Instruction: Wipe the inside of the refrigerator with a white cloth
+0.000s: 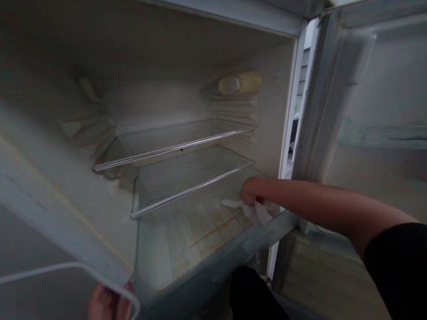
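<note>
Inside an open refrigerator, my right hand [251, 190] is closed on a white cloth [260, 211], whose loose ends hang out beside the fingers. It presses the cloth near the right end of the lowest glass shelf [156, 262], which has yellowish-brown stains [211, 236] under or on it. At the lower left, my left hand [107, 318] is curled by the front left corner of that shelf, at the refrigerator's edge. A white cord [60, 266] passes in front of its fingers. What those fingers grip is hidden.
Two glass shelves, an upper one [176, 148] and a middle one [193, 188], sit above with pale front trims. A yellowish lamp housing [240, 83] is on the right inner wall. The refrigerator door [396, 83] stands open at right. My dark-clothed knee [253, 301] is below.
</note>
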Demonstrator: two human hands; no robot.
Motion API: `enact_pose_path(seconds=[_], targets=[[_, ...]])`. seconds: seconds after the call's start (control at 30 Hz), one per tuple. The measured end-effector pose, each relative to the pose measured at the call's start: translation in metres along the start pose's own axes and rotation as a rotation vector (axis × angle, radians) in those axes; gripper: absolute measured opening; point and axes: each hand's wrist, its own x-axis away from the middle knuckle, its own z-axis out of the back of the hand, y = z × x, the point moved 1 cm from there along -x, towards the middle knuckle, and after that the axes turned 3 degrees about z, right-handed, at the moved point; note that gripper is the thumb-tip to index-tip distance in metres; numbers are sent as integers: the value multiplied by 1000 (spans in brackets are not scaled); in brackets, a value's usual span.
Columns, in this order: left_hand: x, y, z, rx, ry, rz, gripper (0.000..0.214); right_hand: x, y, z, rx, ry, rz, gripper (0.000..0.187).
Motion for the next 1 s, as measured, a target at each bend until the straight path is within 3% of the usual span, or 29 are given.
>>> enact_pose_path(seconds=[0.07, 0.13, 0.23, 0.3, 0.4, 0.5, 0.6, 0.7, 0.77, 0.83, 0.93, 1.0], targets=[[10, 15, 10, 100, 43, 139, 49, 21, -1, 3, -63, -22, 57, 15], [19, 29, 18, 142, 27, 161, 57, 44, 1, 0, -243, 22, 203, 20], [31, 51, 23, 50, -46, -93, 58, 81, 3, -22, -692, 219, 489, 29], [41, 64, 22, -82, -108, -341, 55, 102, 0, -46, -933, 466, 610, 40], [55, 84, 14, -238, -107, -572, 62, 121, -17, -87, -1168, 894, 652, 48], [63, 110, 4, -312, -8, -751, 68, 123, -45, -123, -1406, 1088, 586, 51], [64, 145, -14, -325, -119, -968, 67, 119, -74, -145, -1781, 1119, 573, 62], [63, 178, -38, -275, -286, -969, 74, 118, -98, -154, -2018, 975, 788, 70], [61, 193, -53, -252, -332, -895, 80, 120, -108, -157, -1986, 890, 949, 68], [59, 203, -64, -213, -318, -825, 83, 123, -114, -161, -1896, 885, 1039, 65], [56, 209, -69, -138, -304, -768, 80, 126, -115, -169, -1795, 908, 1083, 64], [56, 211, -69, -116, -368, -757, 67, 127, -114, -175, -1781, 917, 1090, 65]])
